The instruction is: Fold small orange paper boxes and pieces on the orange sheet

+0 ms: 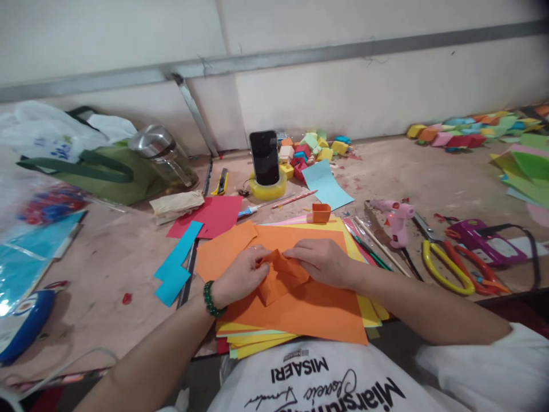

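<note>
A partly folded piece of orange paper (281, 281) lies over a stack of coloured sheets, its creased flaps raised toward the top. My left hand (245, 273), with a green bead bracelet at the wrist, pinches its left side between thumb and fingers. On the right, my right hand (321, 260) has its fingertips closed on the upper right flap. Under both hands is a flat orange sheet (330, 320) above yellow and green sheets (257, 347). A small folded orange paper box (321, 213) sits just beyond, at the back of the stack.
A phone (264, 157) stands in a yellow tape roll (268, 187). Folded paper cubes (309, 151) lie behind it. To the right are a pink glue gun (398, 223), scissors (446, 269) and a purple device (484, 241). A glass jar (165, 157) and green bag (98, 177) stand left.
</note>
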